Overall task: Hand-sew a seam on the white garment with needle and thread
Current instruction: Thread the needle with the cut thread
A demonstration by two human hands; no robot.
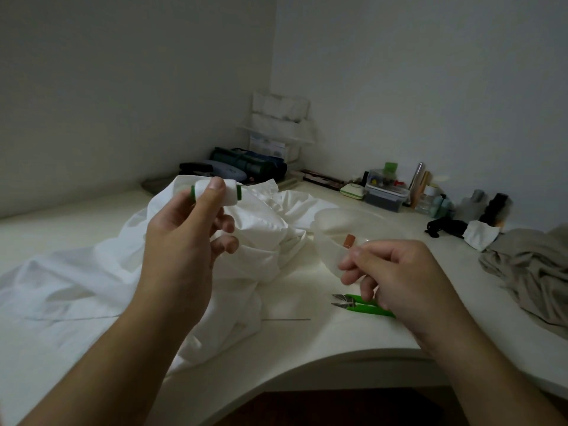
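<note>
The white garment (92, 278) lies crumpled over the left and middle of the white desk (353, 339). Above it my left hand (181, 241) holds up a spool of white thread (229, 195) with green ends, thumb on top. My right hand (396, 275) hovers over the desk with thumb and forefinger pinched together; whatever they hold is too thin to see. Green thread snips (353, 304) lie on the desk under that hand. A thin needle (289, 319) lies on the desk beside the garment's edge.
A clear plastic container (332, 238) with a small brown spool (349, 241) sits behind my right hand. Grey cloth (531, 272) is heaped at the right. Boxes, bottles and bags crowd the back corner. The desk's front edge curves inward.
</note>
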